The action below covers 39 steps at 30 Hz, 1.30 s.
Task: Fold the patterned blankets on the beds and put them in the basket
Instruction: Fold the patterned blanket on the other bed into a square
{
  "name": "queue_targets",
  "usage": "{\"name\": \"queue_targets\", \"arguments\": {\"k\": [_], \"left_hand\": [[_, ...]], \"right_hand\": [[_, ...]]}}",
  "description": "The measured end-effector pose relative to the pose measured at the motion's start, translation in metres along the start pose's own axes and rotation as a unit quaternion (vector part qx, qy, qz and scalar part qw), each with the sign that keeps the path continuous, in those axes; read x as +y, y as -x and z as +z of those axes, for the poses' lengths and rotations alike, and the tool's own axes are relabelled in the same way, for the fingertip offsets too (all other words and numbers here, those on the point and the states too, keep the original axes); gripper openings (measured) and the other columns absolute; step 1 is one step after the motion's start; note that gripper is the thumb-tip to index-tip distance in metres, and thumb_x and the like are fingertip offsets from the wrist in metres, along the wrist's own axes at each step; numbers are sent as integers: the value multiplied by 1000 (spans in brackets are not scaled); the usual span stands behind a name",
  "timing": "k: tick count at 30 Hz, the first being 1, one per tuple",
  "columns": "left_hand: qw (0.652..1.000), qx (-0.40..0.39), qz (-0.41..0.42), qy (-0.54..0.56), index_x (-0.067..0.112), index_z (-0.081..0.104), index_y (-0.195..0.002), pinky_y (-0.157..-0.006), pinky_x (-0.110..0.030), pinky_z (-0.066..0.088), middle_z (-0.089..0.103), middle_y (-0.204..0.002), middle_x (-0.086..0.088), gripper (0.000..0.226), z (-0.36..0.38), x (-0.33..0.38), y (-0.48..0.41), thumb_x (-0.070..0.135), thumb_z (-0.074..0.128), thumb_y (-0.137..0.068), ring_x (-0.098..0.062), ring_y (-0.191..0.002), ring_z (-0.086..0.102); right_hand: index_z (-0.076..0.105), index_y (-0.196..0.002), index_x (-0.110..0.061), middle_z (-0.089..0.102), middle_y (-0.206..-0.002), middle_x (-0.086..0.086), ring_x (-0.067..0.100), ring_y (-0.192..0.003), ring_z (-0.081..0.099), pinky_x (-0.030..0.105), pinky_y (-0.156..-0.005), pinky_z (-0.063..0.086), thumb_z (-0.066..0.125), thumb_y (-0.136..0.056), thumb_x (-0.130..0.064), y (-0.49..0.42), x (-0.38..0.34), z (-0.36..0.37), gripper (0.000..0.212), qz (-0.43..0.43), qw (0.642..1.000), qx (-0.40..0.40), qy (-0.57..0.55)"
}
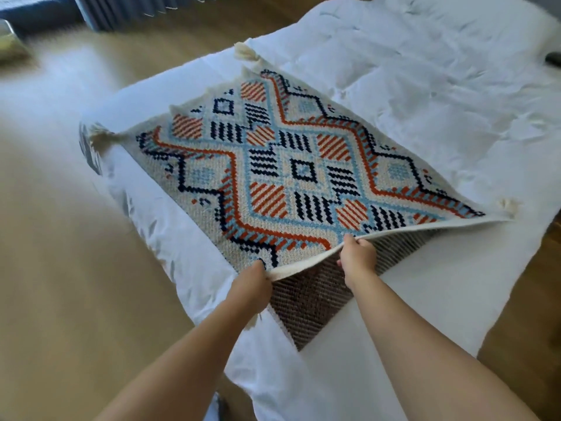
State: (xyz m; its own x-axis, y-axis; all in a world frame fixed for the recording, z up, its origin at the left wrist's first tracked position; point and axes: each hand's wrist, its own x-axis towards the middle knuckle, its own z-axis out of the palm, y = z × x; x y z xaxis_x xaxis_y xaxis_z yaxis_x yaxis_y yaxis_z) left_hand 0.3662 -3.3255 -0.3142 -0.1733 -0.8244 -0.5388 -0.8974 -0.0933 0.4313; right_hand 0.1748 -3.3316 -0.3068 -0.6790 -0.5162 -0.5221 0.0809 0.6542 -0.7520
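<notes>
A patterned blanket (291,165) with orange, navy and light-blue diamonds and cream tassels lies spread on a white bed (440,95). Its near edge is lifted off the cover. My left hand (253,278) grips that edge at the left. My right hand (358,256) grips the same edge a little to the right. Under the raised edge a darker lower layer of the blanket (306,302) shows on the bed. No basket is in view.
Tan floor (76,268) runs along the left of the bed, and wooden floor shows at the right edge. Dark curtains (121,7) hang at the top left. A small dark object (552,59) sits at the far right on the bed.
</notes>
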Motion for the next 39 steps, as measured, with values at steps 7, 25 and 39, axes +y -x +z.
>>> {"name": "queue_targets", "arguments": {"k": [7,25,39], "left_hand": [[988,41,138,-49,18,39,-84,-53,-30,33,47,-75,0,18,-92,-54,-47,30,37,-96,-20,-65,46],[977,91,45,-186,15,41,-85,-59,-36,42,56,-92,-9,13,-286,-219,-238,16,34,-96,-30,-77,56],[976,55,74,-198,6,52,-107,-67,-38,39,48,-112,-13,20,-383,-318,-386,12,41,-91,-31,-101,50]], "right_hand": [[55,-111,-3,55,-74,7,17,-54,48,28,-43,36,42,-97,-25,1,-70,81,29,-6,1000,28,-3],[56,-105,-6,56,-71,5,14,-51,50,25,-43,38,45,-97,-28,-27,-196,375,26,-30,996,-78,24],[50,-73,-13,53,-62,2,12,-48,48,24,-45,38,44,-97,-26,-65,-261,575,28,-28,994,-83,62]]}}
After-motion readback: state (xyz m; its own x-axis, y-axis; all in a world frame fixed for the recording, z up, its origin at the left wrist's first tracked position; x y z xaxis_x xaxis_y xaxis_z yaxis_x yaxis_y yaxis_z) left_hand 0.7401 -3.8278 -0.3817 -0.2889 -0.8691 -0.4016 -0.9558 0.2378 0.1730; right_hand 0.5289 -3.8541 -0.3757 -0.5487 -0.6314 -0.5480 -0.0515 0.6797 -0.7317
